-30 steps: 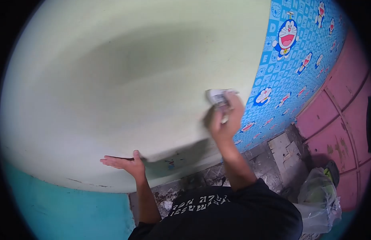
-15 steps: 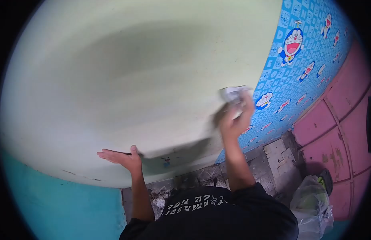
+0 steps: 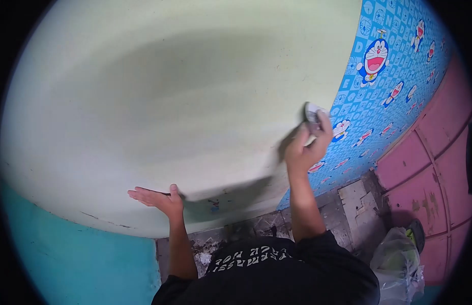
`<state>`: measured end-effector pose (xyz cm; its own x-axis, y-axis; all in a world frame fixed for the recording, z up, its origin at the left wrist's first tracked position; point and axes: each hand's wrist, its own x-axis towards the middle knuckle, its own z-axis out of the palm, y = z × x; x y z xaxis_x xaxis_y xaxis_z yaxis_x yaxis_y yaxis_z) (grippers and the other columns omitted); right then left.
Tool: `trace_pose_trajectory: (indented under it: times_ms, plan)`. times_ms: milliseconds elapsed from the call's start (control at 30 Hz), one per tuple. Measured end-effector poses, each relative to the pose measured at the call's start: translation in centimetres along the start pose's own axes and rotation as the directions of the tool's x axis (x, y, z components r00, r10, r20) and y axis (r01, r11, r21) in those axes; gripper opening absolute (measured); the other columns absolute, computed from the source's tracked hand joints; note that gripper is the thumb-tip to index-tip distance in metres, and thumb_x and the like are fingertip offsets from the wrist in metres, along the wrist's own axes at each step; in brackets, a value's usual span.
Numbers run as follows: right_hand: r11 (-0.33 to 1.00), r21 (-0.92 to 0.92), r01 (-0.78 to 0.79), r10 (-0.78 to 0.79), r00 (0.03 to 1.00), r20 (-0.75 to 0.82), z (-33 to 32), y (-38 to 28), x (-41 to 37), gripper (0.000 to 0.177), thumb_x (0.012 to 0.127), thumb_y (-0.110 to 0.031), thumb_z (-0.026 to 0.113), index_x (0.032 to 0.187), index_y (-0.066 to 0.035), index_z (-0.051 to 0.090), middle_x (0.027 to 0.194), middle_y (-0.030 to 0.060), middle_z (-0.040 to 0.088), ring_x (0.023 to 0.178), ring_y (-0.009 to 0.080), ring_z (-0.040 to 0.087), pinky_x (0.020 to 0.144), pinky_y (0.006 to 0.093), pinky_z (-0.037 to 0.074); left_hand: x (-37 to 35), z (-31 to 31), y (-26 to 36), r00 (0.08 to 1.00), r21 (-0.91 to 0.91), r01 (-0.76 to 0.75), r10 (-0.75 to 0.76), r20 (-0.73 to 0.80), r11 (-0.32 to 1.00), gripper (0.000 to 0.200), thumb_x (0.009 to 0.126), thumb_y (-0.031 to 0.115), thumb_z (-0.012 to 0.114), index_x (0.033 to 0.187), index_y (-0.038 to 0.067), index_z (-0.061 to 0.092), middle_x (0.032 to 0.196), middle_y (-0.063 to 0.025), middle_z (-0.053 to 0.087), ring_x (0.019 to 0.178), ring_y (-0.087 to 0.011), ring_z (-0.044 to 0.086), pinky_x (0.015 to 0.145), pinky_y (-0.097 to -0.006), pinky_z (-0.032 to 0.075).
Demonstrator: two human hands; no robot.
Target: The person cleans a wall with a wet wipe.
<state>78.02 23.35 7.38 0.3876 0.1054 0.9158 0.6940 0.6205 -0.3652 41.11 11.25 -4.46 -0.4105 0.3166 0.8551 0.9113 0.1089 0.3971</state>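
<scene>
My right hand (image 3: 308, 147) is closed on a small folded whitish-grey sheet (image 3: 313, 113), held against the pale wall (image 3: 210, 122) close to the edge of the blue cartoon wallpaper (image 3: 365, 86). Whether the sheet is paper, cloth or sandpaper is not clear. Lower on the left, my left hand (image 3: 159, 199) rests by the same wall, fingers stretched out and thumb raised, holding nothing. Small coloured scraps and marks (image 3: 214, 204) show on the wall to the right of it.
A turquoise surface (image 3: 83, 254) lies at the lower left. Worn grey floor tiles (image 3: 327, 208) run along the wall's foot. Pink panels (image 3: 419, 188) stand at the right, with a clear plastic bag (image 3: 396, 262) holding something green in front of them.
My right hand has shifted slightly right with the sheet, which has turned more upright. The left hand keeps its pose; the whole view has moved a little.
</scene>
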Motion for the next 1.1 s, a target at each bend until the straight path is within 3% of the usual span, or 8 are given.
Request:
trace_pose_trajectory:
  times_ms: [133, 233, 367, 433, 567, 767, 967, 1100]
  plan:
    - [0.974, 0.168, 0.15, -0.182, 0.964, 0.195, 0.2, -4.9, -1.8, 0.018, 0.086, 0.003, 0.071, 0.1, 0.0, 0.061, 0.131, 0.0231, 0.068, 0.122, 0.0449, 0.062, 0.108, 0.0522, 0.046, 0.2, 0.1, 0.0, 1.0, 0.015, -0.008, 0.008, -0.009, 1.0, 0.122, 0.096, 0.077, 0.051, 0.165, -0.007, -0.005, 0.172, -0.0338, -0.011, 0.16, -0.0508, -0.008, 0.125, -0.0655, -0.001]
    - [0.973, 0.21, 0.099, -0.153, 0.953, 0.261, -0.2, -5.1, -2.5, 0.019, 0.085, 0.002, 0.073, 0.099, -0.001, 0.06, 0.13, 0.0222, 0.068, 0.12, 0.046, 0.063, 0.107, 0.053, 0.047, 0.0, 0.4, -0.4, 1.0, 0.011, 0.003, -0.003, 0.0, 1.0, 0.124, 0.095, 0.078, 0.052, 0.166, -0.006, -0.006, 0.172, -0.0341, -0.014, 0.16, -0.0516, -0.009, 0.124, -0.0667, -0.001]
    - [0.991, 0.124, -0.044, 0.038, 0.998, 0.048, -0.5, -1.5, -1.7, 0.018, 0.086, 0.004, 0.071, 0.1, 0.0, 0.06, 0.13, 0.0204, 0.069, 0.123, 0.0455, 0.062, 0.109, 0.0531, 0.045, -0.1, 0.2, -0.8, 1.0, -0.001, 0.011, -0.011, 0.014, 1.0, 0.125, 0.094, 0.077, 0.053, 0.166, -0.006, -0.006, 0.171, -0.0347, -0.015, 0.159, -0.0526, -0.01, 0.124, -0.0675, -0.001]
    - [0.999, 0.049, 0.001, -0.002, 1.0, 0.019, -0.8, -1.1, -1.2, 0.018, 0.087, 0.006, 0.068, 0.101, 0.001, 0.061, 0.13, 0.0203, 0.069, 0.124, 0.0448, 0.062, 0.11, 0.0531, 0.045, -0.2, 0.2, -0.6, 1.0, -0.008, 0.002, -0.002, 0.02, 1.0, 0.125, 0.094, 0.075, 0.056, 0.166, -0.006, -0.007, 0.171, -0.0353, -0.015, 0.159, -0.0535, -0.01, 0.124, -0.0677, -0.001]
    - [0.984, 0.175, 0.017, -0.067, 0.956, 0.285, -0.5, -7.3, -2.8, 0.017, 0.087, 0.008, 0.066, 0.101, 0.0, 0.061, 0.13, 0.0225, 0.07, 0.123, 0.0425, 0.064, 0.109, 0.0513, 0.047, -0.2, -0.1, -0.6, 0.999, -0.027, 0.009, -0.008, 0.044, 1.0, 0.123, 0.094, 0.068, 0.062, 0.165, -0.007, -0.006, 0.17, -0.0368, -0.015, 0.158, -0.0549, -0.01, 0.123, -0.0684, 0.0]
    - [0.963, 0.263, -0.064, 0.059, 0.998, 0.029, 0.3, -5.3, -1.8, 0.022, 0.09, 0.013, 0.061, 0.109, 0.002, 0.063, 0.127, 0.0215, 0.072, 0.12, 0.0394, 0.068, 0.105, 0.0466, 0.052, 0.9, -4.3, 0.8, 0.983, -0.054, -0.056, 0.064, 0.171, 0.997, 0.106, 0.096, 0.039, 0.071, 0.166, -0.006, 0.007, 0.17, -0.0388, -0.004, 0.16, -0.054, -0.003, 0.126, -0.0647, 0.006]
    - [0.96, 0.237, -0.147, 0.164, 0.985, -0.053, 1.9, -6.5, -2.8, 0.036, 0.093, 0.011, 0.064, 0.128, 0.004, 0.065, 0.128, 0.0202, 0.072, 0.122, 0.0362, 0.066, 0.103, 0.0443, 0.055, 4.5, -7.0, -4.7, 0.999, -0.068, 0.044, -0.043, 0.02, 0.997, 0.102, 0.098, 0.03, 0.072, 0.165, -0.007, 0.005, 0.17, -0.0383, 0.001, 0.161, -0.0499, 0.006, 0.129, -0.0581, 0.012]
    - [0.994, -0.074, -0.082, 0.08, 0.996, -0.035, 2.0, -8.0, -1.8, 0.031, 0.092, 0.006, 0.072, 0.122, 0.004, 0.068, 0.13, 0.0192, 0.072, 0.12, 0.0344, 0.066, 0.102, 0.0421, 0.055, 6.9, -8.0, -9.1, 0.994, -0.075, 0.101, -0.105, -0.04, 0.992, 0.106, 0.101, 0.036, 0.067, 0.163, -0.012, -0.005, 0.172, -0.0361, 0.0, 0.161, -0.0474, 0.006, 0.13, -0.0549, 0.009]
